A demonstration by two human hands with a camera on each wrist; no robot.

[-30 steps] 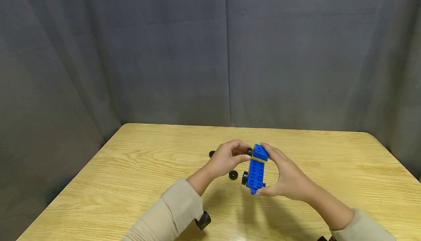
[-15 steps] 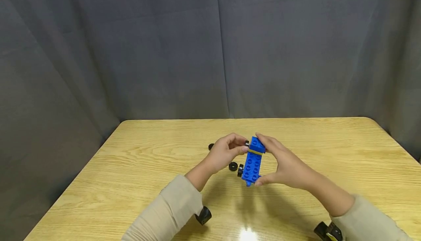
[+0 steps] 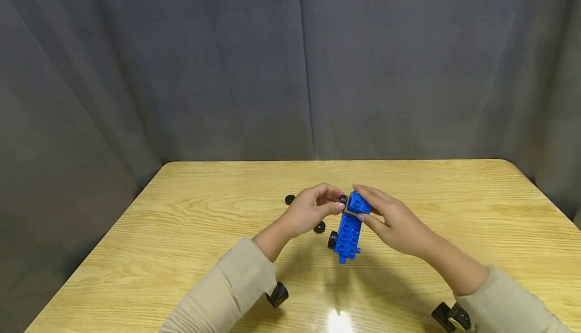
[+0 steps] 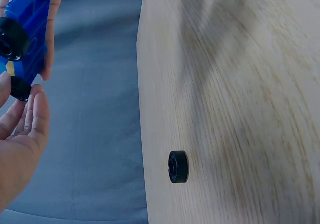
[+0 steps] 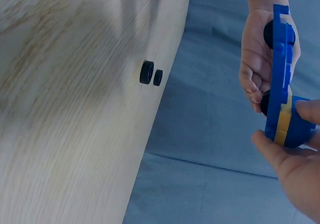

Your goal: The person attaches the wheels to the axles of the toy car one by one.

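A blue toy car (image 3: 348,237) of studded building bricks is held above the table, with a yellow strip (image 5: 283,121) under the block at its far end. My left hand (image 3: 303,216) pinches the small black wheel (image 4: 20,89) at that end, on the car's left side. Nearer me on the same side sits a second black wheel (image 3: 333,239). My right hand (image 3: 401,227) grips the blue end block (image 3: 358,203) between thumb and fingers. In the head view, the car's right side shows no wheel at its near end; the far end there is covered by my right fingers.
Two loose black wheels lie on the wooden table (image 3: 181,252): one (image 3: 320,227) left of the car, another (image 3: 290,200) farther back beyond my left hand. Black devices (image 3: 277,295) sit at both sleeves. A grey curtain (image 3: 236,70) hangs behind the table.
My right thumb has moved from the car's near end up to the far block. My left hand keeps its pinch on the wheel. The head view has shifted slightly.
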